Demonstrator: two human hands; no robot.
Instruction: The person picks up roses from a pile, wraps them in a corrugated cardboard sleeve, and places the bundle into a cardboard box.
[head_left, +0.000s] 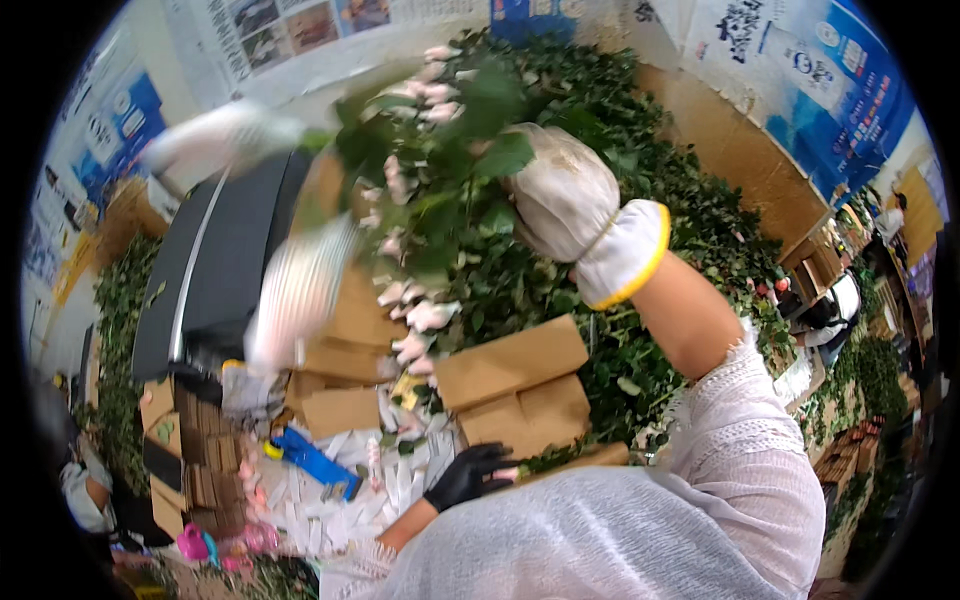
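My right hand point(565, 190), in a soiled white glove with a yellow-edged cuff, is closed around leafy rose stems point(435, 215) raised over the pile. At their left are two blurred pale heads in white ribbed sleeves, an upper sleeved head point(225, 140) and a lower sleeved head point(300, 295); the leaves hide just where they join. Lower down, my left hand point(470, 478), in a black glove, has its fingers around a small pink rose point(508, 474) beside a cardboard piece. A row of pale pink sleeved roses point(430, 316) lies along the leaves.
A large heap of green rose foliage point(690, 225) fills the back and right. Open cardboard point(515, 370) stands in front of me. White paper strips point(400, 490) and a blue tool with a yellow end point(315, 460) lie left. A dark box point(215, 260) stands beyond; other people work at both sides.
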